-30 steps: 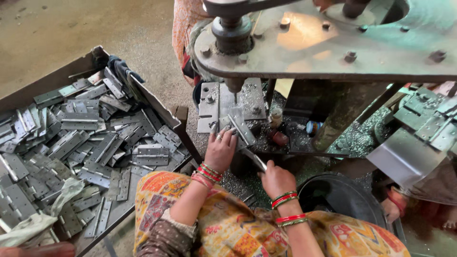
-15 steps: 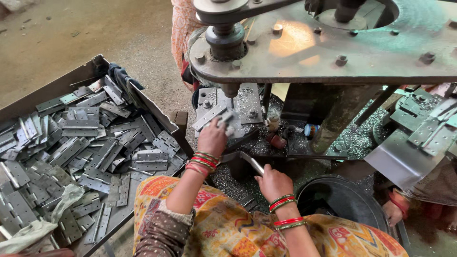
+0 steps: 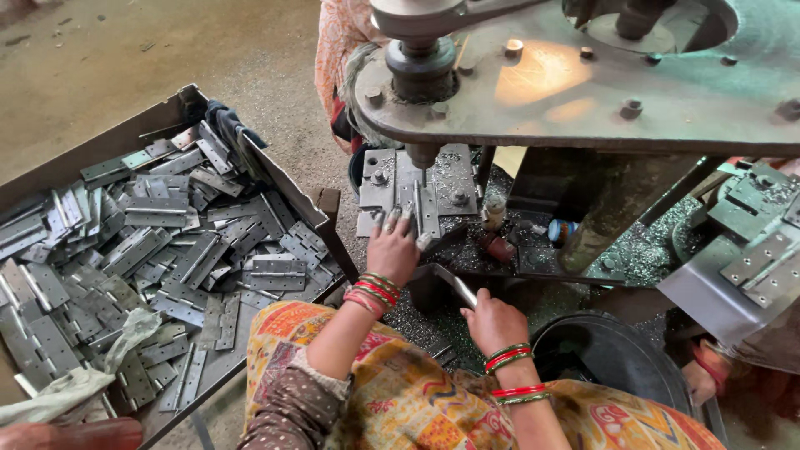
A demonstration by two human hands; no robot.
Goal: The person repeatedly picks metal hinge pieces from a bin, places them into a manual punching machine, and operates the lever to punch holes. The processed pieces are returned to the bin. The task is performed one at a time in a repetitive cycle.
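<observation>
Your left hand point(image 3: 394, 247) reaches forward onto the bed of the press point(image 3: 583, 75), fingers spread flat and pressing down on a metal hinge point(image 3: 421, 208) that lies open on the steel fixture plate point(image 3: 454, 179), right under the punch point(image 3: 422, 157). Your fingertips point(image 3: 387, 221) rest on the near edge of the hinge. Your right hand point(image 3: 493, 321) sits nearer to your body, curled in a fist around the end of a shiny metal lever point(image 3: 463, 292) that slants up towards the machine. Both wrists carry stacks of red, green and gold bangles point(image 3: 373, 292).

To your left stands a wide, shallow metal tray point(image 3: 275, 179) heaped with grey hinges point(image 3: 167, 242), most of them lying open and flat, piled every way. A dark cloth point(image 3: 229, 121) hangs over the tray's far corner, and a pale rag point(image 3: 83, 379) lies on the near end. Metal shavings point(image 3: 633, 258) cover the floor around the base of the press. A black round tub point(image 3: 612, 358) stands just to the right of your right hand. More hinges point(image 3: 762, 250) lie on a sloping sheet at the far right, where another person's hand point(image 3: 704, 375) shows low at the edge.
</observation>
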